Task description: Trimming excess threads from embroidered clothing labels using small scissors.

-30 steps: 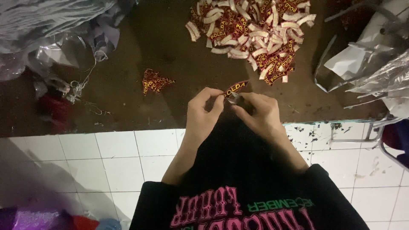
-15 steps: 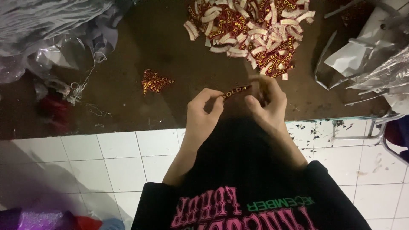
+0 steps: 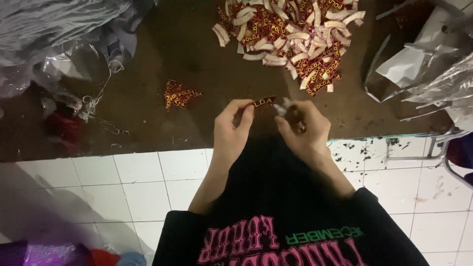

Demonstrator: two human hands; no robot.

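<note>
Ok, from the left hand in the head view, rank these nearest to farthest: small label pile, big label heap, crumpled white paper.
1. Small label pile: just up-left of the left hand.
2. Big label heap: up-right, top of the table.
3. Crumpled white paper: far right edge.

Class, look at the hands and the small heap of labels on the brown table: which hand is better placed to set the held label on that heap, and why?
Left, probably. The left hand pinches the label and lies nearer the small heap; the right hand is farther off on the other side.
</note>
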